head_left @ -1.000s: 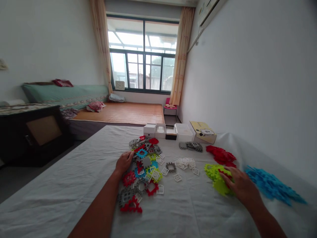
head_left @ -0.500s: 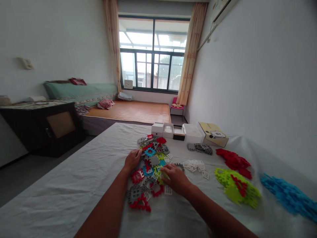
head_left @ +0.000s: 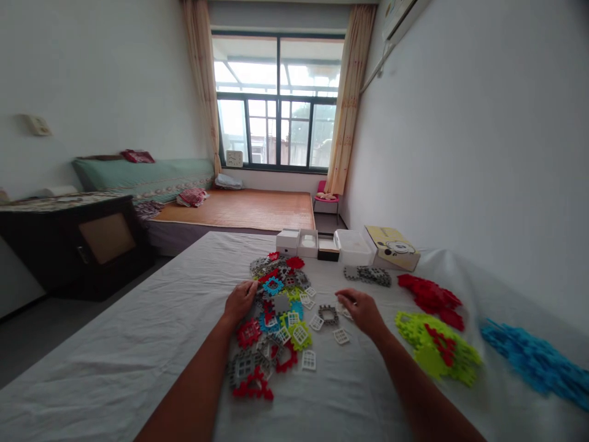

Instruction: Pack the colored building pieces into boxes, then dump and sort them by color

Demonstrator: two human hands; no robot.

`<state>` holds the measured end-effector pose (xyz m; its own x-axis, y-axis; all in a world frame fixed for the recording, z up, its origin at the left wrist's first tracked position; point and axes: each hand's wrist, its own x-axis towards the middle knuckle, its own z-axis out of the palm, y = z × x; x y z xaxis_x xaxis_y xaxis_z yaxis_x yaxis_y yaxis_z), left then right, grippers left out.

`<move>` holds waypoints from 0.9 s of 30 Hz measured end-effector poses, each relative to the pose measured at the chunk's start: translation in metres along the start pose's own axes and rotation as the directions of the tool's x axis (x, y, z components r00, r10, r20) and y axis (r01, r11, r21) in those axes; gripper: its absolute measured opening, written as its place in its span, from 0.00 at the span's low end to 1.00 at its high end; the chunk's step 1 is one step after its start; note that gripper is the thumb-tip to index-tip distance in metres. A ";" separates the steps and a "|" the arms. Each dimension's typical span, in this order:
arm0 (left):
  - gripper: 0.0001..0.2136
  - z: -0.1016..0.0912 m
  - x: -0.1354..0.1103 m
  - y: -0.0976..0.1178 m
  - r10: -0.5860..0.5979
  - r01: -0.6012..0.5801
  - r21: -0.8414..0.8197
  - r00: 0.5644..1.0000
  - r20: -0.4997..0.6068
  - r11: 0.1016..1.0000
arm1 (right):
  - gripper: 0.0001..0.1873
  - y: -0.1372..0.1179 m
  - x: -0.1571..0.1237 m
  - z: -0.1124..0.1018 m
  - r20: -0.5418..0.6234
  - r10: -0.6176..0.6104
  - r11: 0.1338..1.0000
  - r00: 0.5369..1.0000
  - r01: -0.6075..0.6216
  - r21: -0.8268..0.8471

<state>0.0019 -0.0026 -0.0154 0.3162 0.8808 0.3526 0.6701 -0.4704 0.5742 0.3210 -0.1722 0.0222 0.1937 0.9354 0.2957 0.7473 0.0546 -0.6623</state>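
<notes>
A mixed heap of plastic interlocking building pieces (head_left: pixel 280 304) lies on the white cloth, with red, grey, blue, lime green and white ones overlapping. At the heap's left edge is my left hand (head_left: pixel 242 301), fingers curled in; anything between them is hidden. To the right of the heap, my right hand (head_left: pixel 361 309) is closed, thumb and fingers together above white window pieces that it partly covers. What it pinches cannot be made out. Nearest to it are a grey toothed frame (head_left: pixel 328 315) and a loose white window piece (head_left: pixel 341 336). Another white window piece (head_left: pixel 308 360) lies below the heap's right side.
Sorted piles of grey (head_left: pixel 368 275), red (head_left: pixel 430 298), lime green (head_left: pixel 435 353) and blue pieces (head_left: pixel 534 359) lie on the right. Small white boxes (head_left: pixel 288 242), a clear plastic tub (head_left: pixel 354 247) and a yellow box (head_left: pixel 392 247) line the far edge.
My right hand has moved right, from the heap to the white window pieces. A white window piece now shows below the grey frame. My left hand stays at the heap's edge. The view has shifted slightly.
</notes>
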 end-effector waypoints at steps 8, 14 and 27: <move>0.21 0.001 0.001 -0.001 0.006 -0.006 -0.011 1.000 -0.006 1.000 | 0.16 0.030 0.003 -0.008 -0.066 -0.111 0.934 0.992 0.082 -0.347; 0.20 0.000 0.000 0.001 0.004 -0.004 -0.009 1.000 -0.012 1.000 | 0.25 0.003 -0.007 0.011 0.301 -0.201 0.931 0.932 0.277 -0.239; 0.19 0.000 0.001 0.001 0.010 -0.010 -0.002 1.000 -0.015 1.000 | 0.22 0.000 0.012 -0.009 0.060 -0.113 0.910 0.992 0.127 -0.394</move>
<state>0.0026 -0.0022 -0.0148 0.3123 0.8753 0.3692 0.6660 -0.4789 0.5719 0.3294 -0.1643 0.0323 0.0697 0.9426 0.3266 0.9552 0.0313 -0.2942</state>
